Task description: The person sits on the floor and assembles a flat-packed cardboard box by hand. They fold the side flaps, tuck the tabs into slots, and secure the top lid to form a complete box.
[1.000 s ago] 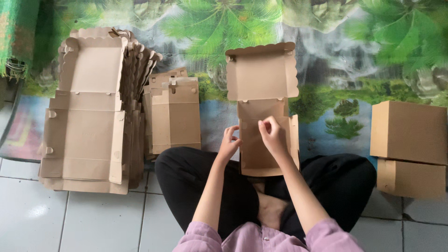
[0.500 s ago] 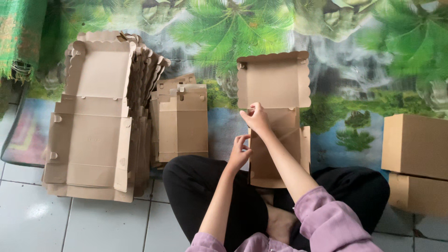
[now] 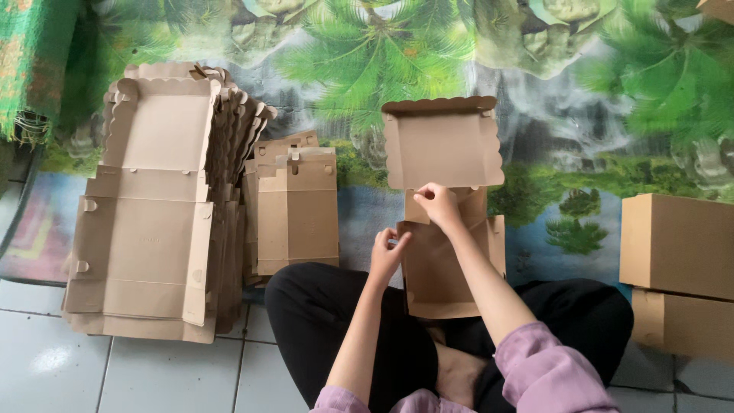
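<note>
A person sits cross-legged on a tiled floor (image 3: 153,382), seen from above. Both hands grasp a half-folded brown cardboard box with a scalloped lid (image 3: 443,149) standing open over the lap. The right hand (image 3: 437,205) pinches the box's back wall near the lid hinge; the left hand (image 3: 388,252) grips its left side flap. The left fingertips are partly hidden. A tall stack of flat brown cardboard box blanks (image 3: 149,214) lies left; two assembled brown boxes (image 3: 677,245), stacked, are cut off at the right edge.
</note>
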